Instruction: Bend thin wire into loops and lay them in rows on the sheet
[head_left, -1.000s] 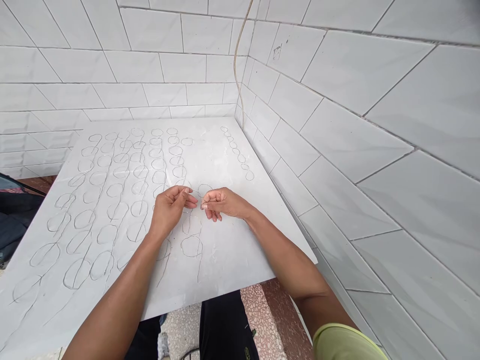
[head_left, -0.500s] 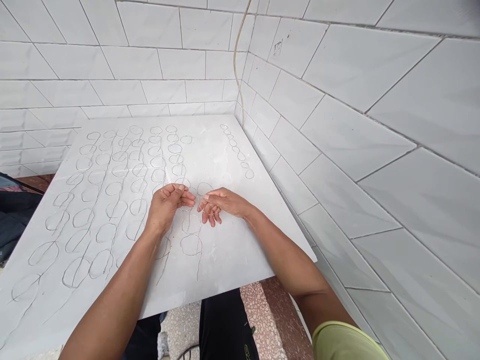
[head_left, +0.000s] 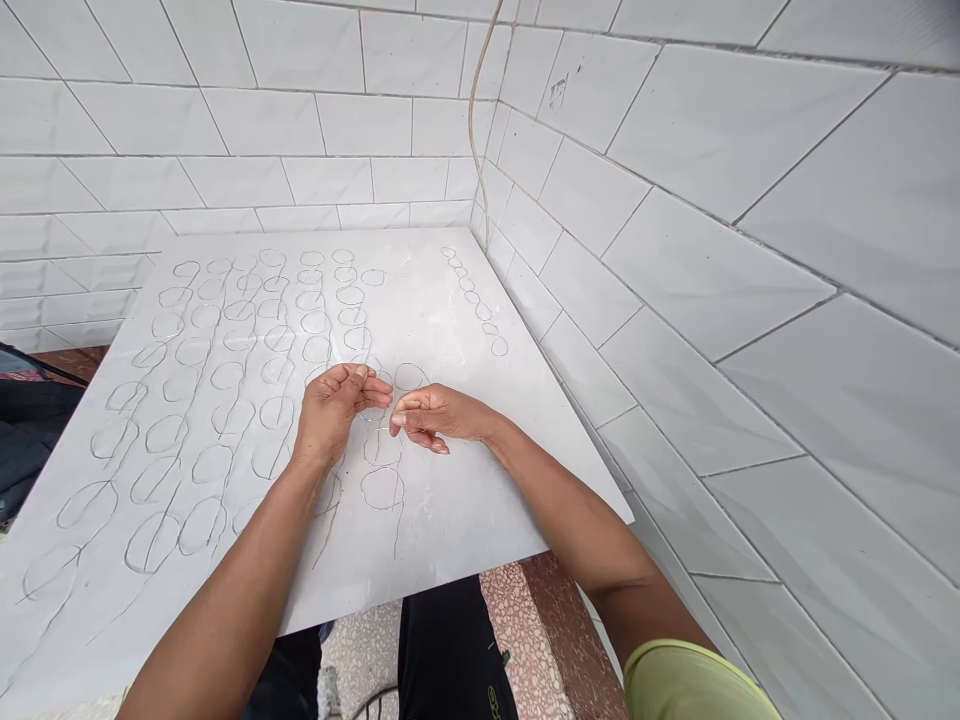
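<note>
Thin wire rings with straight tails lie in several rows on a large white board [head_left: 450,500]. My left hand [head_left: 334,412] and my right hand [head_left: 439,418] hover over the middle, fingertips almost meeting. A wire ring [head_left: 409,377] lies just beyond my right hand, and another ring [head_left: 382,489] lies nearer me, below the gap between my hands. My fingers are curled and pinched together, and any thin wire in them is too fine to make out. A ring [head_left: 375,410] lies partly hidden beneath my fingers.
White tiled walls [head_left: 660,230] rise behind and right of the board. A line of small wire rings [head_left: 472,297] runs near its right edge. A pale cable [head_left: 474,120] hangs down the corner. A dark bag [head_left: 30,430] sits at left, and terrazzo floor [head_left: 525,640] shows below.
My right hand has turned, its fingers closing up and its fingertips reaching nearer my left hand. My view has shifted slightly.
</note>
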